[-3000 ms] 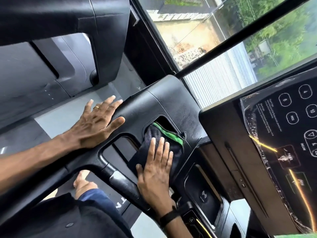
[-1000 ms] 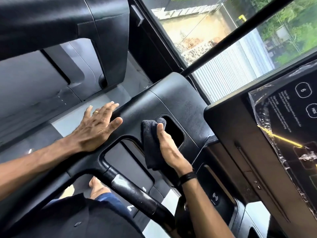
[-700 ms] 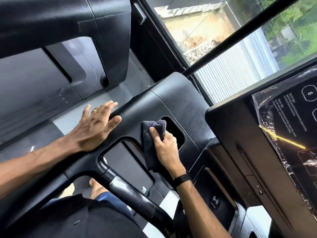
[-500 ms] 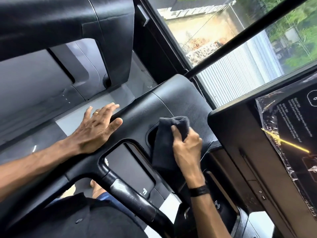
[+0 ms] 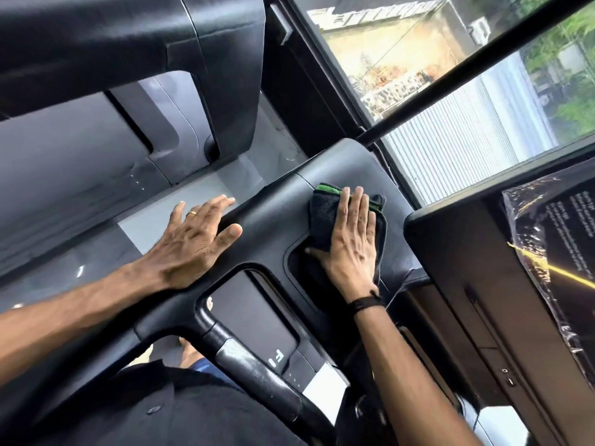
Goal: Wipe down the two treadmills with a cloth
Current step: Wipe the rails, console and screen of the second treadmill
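Observation:
A dark cloth point(image 5: 323, 209) with a green edge lies on the black console arm point(image 5: 273, 217) of the near treadmill, over its cup-holder recess. My right hand point(image 5: 352, 239) presses flat on the cloth, fingers together and pointing away from me, and hides most of the recess. My left hand point(image 5: 196, 241) rests flat on the same arm to the left, fingers spread, holding nothing. The second treadmill point(image 5: 106, 49) stands further left, with its black console arm across the top of the view.
The near treadmill's display point(image 5: 560, 239), wrapped in clear plastic film, is at the right. A black handlebar grip point(image 5: 257, 378) runs toward me at the bottom centre. A large window point(image 5: 450, 101) with a dark bar across it fills the upper right. Grey floor shows between the machines.
My right hand has slid the cloth up and right, from the recess edge onto the top of the arm, and flattened from a gripping hold. My left hand has stayed in place.

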`<state>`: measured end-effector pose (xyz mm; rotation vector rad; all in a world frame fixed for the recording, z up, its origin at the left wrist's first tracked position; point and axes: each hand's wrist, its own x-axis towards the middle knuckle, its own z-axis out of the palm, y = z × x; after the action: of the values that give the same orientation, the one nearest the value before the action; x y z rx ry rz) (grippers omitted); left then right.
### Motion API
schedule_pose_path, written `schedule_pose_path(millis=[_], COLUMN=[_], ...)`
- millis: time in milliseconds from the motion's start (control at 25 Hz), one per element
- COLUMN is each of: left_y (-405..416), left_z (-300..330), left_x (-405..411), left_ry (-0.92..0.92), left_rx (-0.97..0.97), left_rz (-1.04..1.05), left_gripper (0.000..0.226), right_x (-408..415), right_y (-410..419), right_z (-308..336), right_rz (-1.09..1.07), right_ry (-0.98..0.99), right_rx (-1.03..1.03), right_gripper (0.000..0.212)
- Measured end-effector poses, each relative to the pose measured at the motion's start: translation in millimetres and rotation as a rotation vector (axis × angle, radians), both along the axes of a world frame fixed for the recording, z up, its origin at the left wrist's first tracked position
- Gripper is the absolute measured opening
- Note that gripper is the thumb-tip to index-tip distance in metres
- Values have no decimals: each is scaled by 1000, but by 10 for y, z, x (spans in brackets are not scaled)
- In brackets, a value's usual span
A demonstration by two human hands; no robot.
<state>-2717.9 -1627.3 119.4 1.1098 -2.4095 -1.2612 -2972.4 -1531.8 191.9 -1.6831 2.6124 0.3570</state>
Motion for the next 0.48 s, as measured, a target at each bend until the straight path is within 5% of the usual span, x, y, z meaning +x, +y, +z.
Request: schedule_pose_path(millis=[160,480], left_y=[-11,-13], left_z=[-35,-50], left_x=[-8,10], left_ry=[9,-10], left_rx=[-9,-33], left_rz=[5,-7], left_gripper=[88,89], right_x=[8,-39], right_y=[-74,231], right_z=[-131,-4], right_rz=[-35,-334], right_ry=[78,3], right_rx=[-84,20], right_gripper=[118,128])
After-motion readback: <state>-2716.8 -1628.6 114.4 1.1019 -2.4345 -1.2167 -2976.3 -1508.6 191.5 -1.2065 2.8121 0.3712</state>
